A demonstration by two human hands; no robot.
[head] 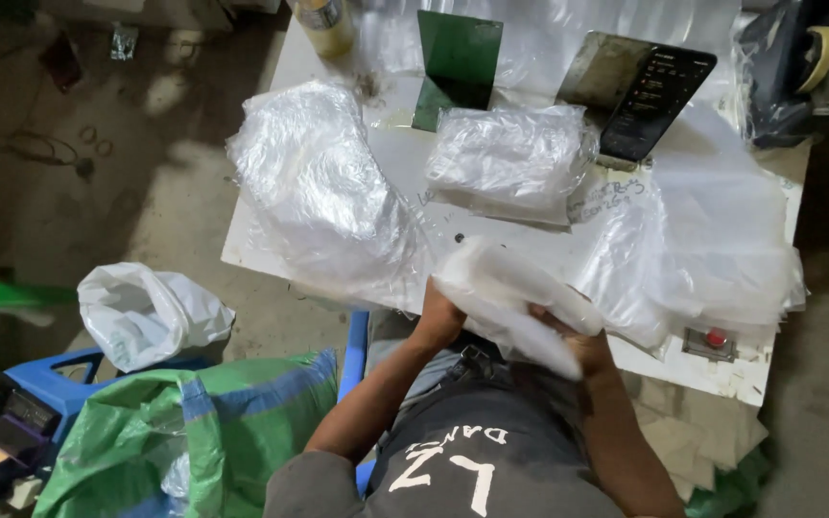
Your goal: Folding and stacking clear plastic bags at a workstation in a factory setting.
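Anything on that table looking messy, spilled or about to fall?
Yes. A brown smear stains the white table beside the yellowish bottle. The crumpled plastic bags at the left hang over the table's edge. Both hands grip a white bag.

1. Our left hand (438,317) is curled closed, knuckles up, just past the lap.
2. Our right hand (582,338) is closed too, close beside it.
3. Both bare forearms angle inward, elbows bent, wrists nearly meeting.
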